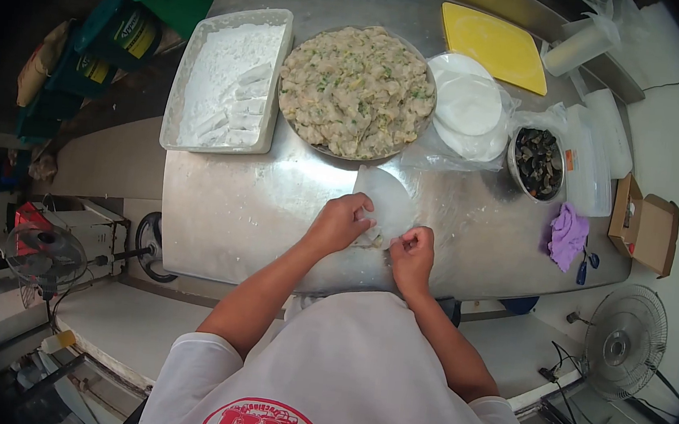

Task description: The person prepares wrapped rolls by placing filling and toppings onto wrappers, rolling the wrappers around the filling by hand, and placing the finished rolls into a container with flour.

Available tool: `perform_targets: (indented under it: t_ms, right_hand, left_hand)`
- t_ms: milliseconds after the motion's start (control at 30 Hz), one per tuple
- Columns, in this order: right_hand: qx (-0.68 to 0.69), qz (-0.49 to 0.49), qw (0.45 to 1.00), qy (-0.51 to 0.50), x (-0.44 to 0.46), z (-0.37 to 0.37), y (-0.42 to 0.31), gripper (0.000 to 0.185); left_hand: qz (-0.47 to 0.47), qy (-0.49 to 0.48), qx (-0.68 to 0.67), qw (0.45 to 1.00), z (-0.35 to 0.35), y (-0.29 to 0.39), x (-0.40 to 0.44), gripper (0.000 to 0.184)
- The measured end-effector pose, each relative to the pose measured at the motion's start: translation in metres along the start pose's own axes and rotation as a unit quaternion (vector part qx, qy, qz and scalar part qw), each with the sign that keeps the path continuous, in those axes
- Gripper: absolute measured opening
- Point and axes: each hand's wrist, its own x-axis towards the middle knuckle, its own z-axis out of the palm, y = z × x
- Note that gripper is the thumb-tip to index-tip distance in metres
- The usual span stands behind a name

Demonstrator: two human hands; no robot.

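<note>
Head view: left hand (pixel 341 224) and right hand (pixel 412 260) pinch the near edge of a round wrapper (pixel 392 199) with filling, on steel table (pixel 215 233). Beyond: tray (pixel 277 116) of white powder and rolls, bowl (pixel 337 154) heaped with minced filling, small bowl (pixel 559 192) of dark pieces.

One tray (pixel 219 151), two bowls (pixel 511 157), one board (pixel 494 47) and one cloth (pixel 568 234) are seen on the surface (pixel 224 217); two fans (pixel 617 347), at four and eight o'clock.
</note>
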Motion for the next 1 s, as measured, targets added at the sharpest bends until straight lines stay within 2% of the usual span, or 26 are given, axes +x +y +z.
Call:
perform_targets:
  t_ms: [33, 67, 133, 267, 333, 367, 433, 467, 533, 567, 633, 700, 767, 800, 867, 1000]
  right_hand:
    - [-0.005, -0.014, 1.0, -0.006, -0.001, 0.001, -0.003, 0.03]
    - [-0.005, -0.013, 1.0, -0.005, -0.003, 0.0, -0.007, 0.03]
    - [-0.102, -0.022, 0.994, -0.014, -0.005, -0.005, -0.022, 0.031]
    - [-0.07, -0.02, 0.997, -0.013, -0.006, -0.004, -0.016, 0.032]
    - [-0.019, -0.065, 0.998, -0.012, -0.001, 0.001, -0.016, 0.029]
    - [-0.019, -0.066, 0.998, -0.013, 0.001, 0.003, -0.017, 0.029]
    - [-0.07, -0.232, 0.968, -0.06, 0.001, 0.005, -0.028, 0.024]
    - [-0.069, -0.233, 0.968, -0.061, 0.001, 0.007, -0.029, 0.024]
    - [-0.078, -0.322, 0.926, -0.181, 0.002, 0.009, -0.028, 0.021]
    - [-0.089, -0.321, 0.921, -0.202, 0.002, 0.011, -0.027, 0.016]
    - [-0.06, -0.291, 0.935, -0.196, 0.0, 0.005, -0.039, 0.018]
    - [-0.032, -0.258, 0.946, -0.191, 0.004, -0.002, -0.043, 0.019]
    - [-0.109, -0.346, 0.922, -0.135, 0.015, -0.009, -0.042, 0.02]
    - [-0.109, -0.344, 0.923, -0.132, 0.018, -0.009, -0.038, 0.02]
    - [-0.148, -0.398, 0.881, -0.209, 0.024, -0.008, -0.027, 0.019]
    - [-0.161, -0.413, 0.873, -0.204, 0.028, 0.003, -0.018, 0.019]
  left_hand:
    - [-0.105, -0.045, -0.036, 0.993, -0.003, 0.004, 0.001, 0.031]
    - [-0.105, -0.045, -0.036, 0.993, -0.003, 0.002, 0.002, 0.031]
    - [-0.098, -0.05, -0.041, 0.993, -0.002, -0.002, 0.005, 0.028]
    - [-0.159, -0.028, -0.105, 0.981, 0.0, -0.008, 0.007, 0.035]
    - [-0.212, -0.041, -0.278, 0.936, -0.001, -0.014, 0.011, 0.039]
    - [-0.213, -0.04, -0.278, 0.936, -0.001, -0.016, 0.013, 0.039]
    - [-0.227, -0.084, -0.329, 0.913, -0.004, -0.01, 0.015, 0.042]
    - [-0.227, -0.083, -0.328, 0.913, -0.005, -0.007, 0.014, 0.042]
    - [-0.194, -0.129, -0.222, 0.947, -0.007, 0.0, 0.014, 0.046]
    - [-0.194, -0.129, -0.223, 0.947, -0.006, -0.002, 0.014, 0.046]
    - [-0.121, -0.075, -0.09, 0.986, -0.005, -0.008, 0.013, 0.053]
    - [-0.111, -0.054, -0.093, 0.988, -0.004, -0.013, 0.008, 0.058]
    - [-0.101, -0.036, -0.095, 0.99, -0.005, -0.015, 0.002, 0.062]
    - [-0.099, -0.041, -0.093, 0.99, -0.007, -0.015, 0.001, 0.064]
    - [-0.093, -0.049, -0.09, 0.99, -0.007, -0.012, 0.001, 0.065]
    - [-0.025, 0.045, -0.057, 0.997, -0.001, -0.022, -0.011, 0.054]
